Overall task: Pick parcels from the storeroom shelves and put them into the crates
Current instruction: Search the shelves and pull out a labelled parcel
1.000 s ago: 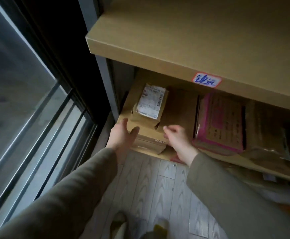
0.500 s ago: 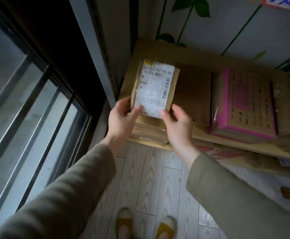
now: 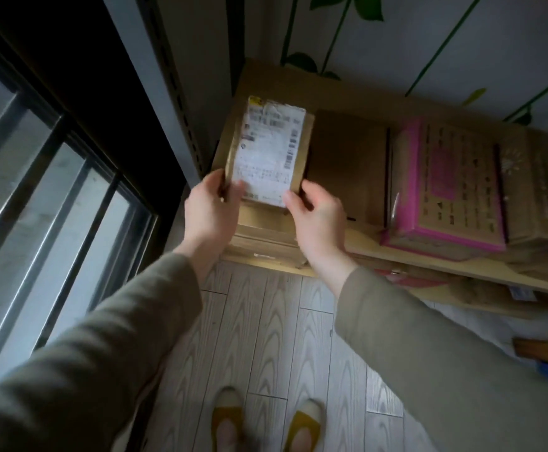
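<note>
Left hand [image 3: 210, 210] and right hand [image 3: 318, 220] each pinch a near corner of the parcel [image 3: 269, 151], held over the shelf [image 3: 363, 238], pink box [image 3: 445, 187] at 3 o'clock. Better to shift the grip underneath before carrying it off.

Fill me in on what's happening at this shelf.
A person grips a small brown parcel with a white shipping label, left hand and right hand pinching its lower corners, label facing the camera. It is held over a flat brown box at the left end of the shelf. A pink-printed carton sits further right. No crate is in view.
</note>
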A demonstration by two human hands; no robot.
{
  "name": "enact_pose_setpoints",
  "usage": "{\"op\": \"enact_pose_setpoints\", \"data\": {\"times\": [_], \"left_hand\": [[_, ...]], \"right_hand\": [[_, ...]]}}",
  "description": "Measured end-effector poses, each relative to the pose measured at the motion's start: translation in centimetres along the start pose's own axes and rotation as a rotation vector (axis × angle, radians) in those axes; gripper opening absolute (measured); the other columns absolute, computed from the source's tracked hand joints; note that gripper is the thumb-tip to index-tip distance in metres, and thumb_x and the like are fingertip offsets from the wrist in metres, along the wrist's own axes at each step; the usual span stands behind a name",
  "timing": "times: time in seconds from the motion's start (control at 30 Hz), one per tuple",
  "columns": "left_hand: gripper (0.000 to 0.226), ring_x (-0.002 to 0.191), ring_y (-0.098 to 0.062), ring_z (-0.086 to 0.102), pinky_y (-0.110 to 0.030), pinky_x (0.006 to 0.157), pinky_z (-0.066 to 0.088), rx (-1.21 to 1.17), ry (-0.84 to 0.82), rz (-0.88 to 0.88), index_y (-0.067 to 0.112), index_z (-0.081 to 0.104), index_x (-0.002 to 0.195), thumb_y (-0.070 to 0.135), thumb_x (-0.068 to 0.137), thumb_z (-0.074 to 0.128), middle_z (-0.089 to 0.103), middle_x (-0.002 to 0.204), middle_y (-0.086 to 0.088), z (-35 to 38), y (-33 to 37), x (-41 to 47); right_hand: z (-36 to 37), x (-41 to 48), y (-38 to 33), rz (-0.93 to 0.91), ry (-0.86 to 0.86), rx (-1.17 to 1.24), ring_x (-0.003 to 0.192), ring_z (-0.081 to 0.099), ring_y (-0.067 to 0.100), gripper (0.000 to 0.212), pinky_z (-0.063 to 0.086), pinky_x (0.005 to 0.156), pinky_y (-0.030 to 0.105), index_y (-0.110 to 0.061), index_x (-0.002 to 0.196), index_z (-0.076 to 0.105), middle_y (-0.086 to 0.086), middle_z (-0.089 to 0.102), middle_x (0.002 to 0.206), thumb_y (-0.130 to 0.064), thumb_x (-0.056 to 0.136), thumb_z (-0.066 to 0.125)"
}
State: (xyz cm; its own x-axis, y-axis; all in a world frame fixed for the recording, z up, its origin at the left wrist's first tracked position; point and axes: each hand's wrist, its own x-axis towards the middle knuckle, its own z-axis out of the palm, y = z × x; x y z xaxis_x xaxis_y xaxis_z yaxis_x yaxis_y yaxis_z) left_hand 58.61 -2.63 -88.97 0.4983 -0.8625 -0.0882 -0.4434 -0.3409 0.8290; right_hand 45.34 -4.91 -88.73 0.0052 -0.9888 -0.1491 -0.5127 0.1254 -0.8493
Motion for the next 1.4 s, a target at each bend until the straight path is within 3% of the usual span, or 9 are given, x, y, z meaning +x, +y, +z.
{"op": "enact_pose_setpoints", "data": {"times": [0.2, 0.37, 0.47, 0.6, 0.8, 0.87, 1.0, 1.17, 1.4], "left_hand": [[0.034, 0.077, -0.025, 0.049, -0.029, 0.063, 0.032, 0.218, -0.003, -0.102, 0.001, 0.06, 0.097, 0.032, 0.096, 0.044, 0.053, 0.083, -0.01, -0.1, 2.4, 2.3], [0.032, 0.103, -0.033, 0.058, -0.035, 0.087, 0.045, -0.117, 0.258, -0.343, 0.0, 0.058, 0.112, 0.022, 0.096, 0.04, 0.063, 0.109, -0.018, 1.7, 1.9, -2.3], [0.029, 0.106, -0.028, 0.06, -0.042, 0.098, 0.047, -0.346, 0.106, -0.517, 0.005, 0.058, 0.116, 0.008, 0.093, 0.04, 0.064, 0.114, -0.016, 4.6, 1.4, -6.0], [0.031, 0.108, -0.023, 0.059, -0.041, 0.101, 0.045, -0.498, -0.145, -0.684, 0.006, 0.054, 0.123, 0.014, 0.093, 0.05, 0.062, 0.119, -0.012, 8.0, 1.8, -7.6], [0.028, 0.089, -0.026, 0.063, -0.031, 0.075, 0.052, -0.737, -0.12, -0.903, 0.001, 0.06, 0.108, 0.014, 0.084, 0.065, 0.066, 0.103, -0.018, 8.4, 1.8, -8.0], [0.014, 0.086, -0.024, 0.064, -0.034, 0.079, 0.053, -0.704, -0.08, -0.766, 0.008, 0.06, 0.093, 0.012, 0.081, 0.068, 0.067, 0.097, -0.015, 7.7, 2.4, -9.1], [0.032, 0.066, 0.0, 0.06, -0.018, 0.067, 0.05, -0.572, -0.056, -0.321, 0.022, 0.048, 0.083, 0.007, 0.073, 0.075, 0.06, 0.077, 0.007, 6.5, 5.9, -11.7], [0.042, 0.089, 0.002, 0.06, -0.013, 0.081, 0.046, -0.503, -0.404, 0.013, 0.024, 0.055, 0.104, 0.039, 0.067, 0.068, 0.064, 0.096, 0.012, 6.0, 6.7, -13.5], [0.042, 0.115, -0.012, 0.051, -0.023, 0.1, 0.037, -0.298, -0.182, -0.349, 0.007, 0.049, 0.131, 0.015, 0.09, 0.057, 0.056, 0.122, -0.001, 6.5, 4.5, -11.8]], "right_hand": [[-1.1, 2.4, -0.7, -0.046, -0.125, -0.143, 0.121, 0.051, 0.019, 0.043, 0.033, 0.086, 0.014, -0.009, 0.131, 0.052, 0.007, 0.056, 0.132, -0.031, 0.095, 0.051], [-4.4, 2.7, 3.3, -0.088, -0.162, -0.637, 0.143, 0.019, 0.026, 0.06, 0.018, 0.116, 0.038, -0.014, 0.147, 0.026, 0.012, 0.026, 0.153, -0.042, 0.096, 0.04], [-5.0, 2.1, 5.2, -0.081, -0.334, -0.907, 0.146, -0.006, 0.022, 0.077, 0.003, 0.119, 0.046, -0.017, 0.15, 0.005, 0.009, -0.004, 0.159, -0.054, 0.092, 0.039], [-4.5, -0.4, 5.7, -0.121, -0.333, -0.904, 0.146, -0.01, 0.022, 0.08, 0.001, 0.118, 0.049, -0.017, 0.15, -0.001, 0.008, -0.008, 0.159, -0.043, 0.092, 0.048], [-4.5, -6.3, 6.9, -0.208, -0.212, -0.576, 0.145, 0.016, 0.026, 0.061, 0.009, 0.116, 0.04, -0.009, 0.144, 0.034, 0.013, 0.023, 0.155, -0.014, 0.087, 0.057], [-5.6, -6.3, 5.7, -0.052, -0.077, -0.213, 0.127, 0.045, 0.021, 0.047, 0.028, 0.109, 0.027, -0.01, 0.135, 0.048, 0.011, 0.047, 0.142, -0.013, 0.088, 0.053], [-8.0, -5.4, 2.2, 0.148, -0.049, 0.251, 0.105, 0.056, 0.0, 0.025, 0.043, 0.093, 0.016, -0.026, 0.117, 0.059, -0.013, 0.06, 0.116, -0.024, 0.092, 0.055], [-11.2, -3.9, 1.6, 0.457, -0.121, 0.602, 0.075, 0.068, 0.004, 0.016, 0.053, 0.064, 0.019, -0.026, 0.093, 0.06, -0.011, 0.07, 0.085, -0.033, 0.081, 0.067], [-13.3, -4.4, 5.8, 0.662, -0.032, 0.703, 0.076, 0.065, 0.017, 0.023, 0.049, 0.063, 0.027, -0.019, 0.105, 0.065, 0.004, 0.071, 0.089, -0.019, 0.086, 0.051]]}}
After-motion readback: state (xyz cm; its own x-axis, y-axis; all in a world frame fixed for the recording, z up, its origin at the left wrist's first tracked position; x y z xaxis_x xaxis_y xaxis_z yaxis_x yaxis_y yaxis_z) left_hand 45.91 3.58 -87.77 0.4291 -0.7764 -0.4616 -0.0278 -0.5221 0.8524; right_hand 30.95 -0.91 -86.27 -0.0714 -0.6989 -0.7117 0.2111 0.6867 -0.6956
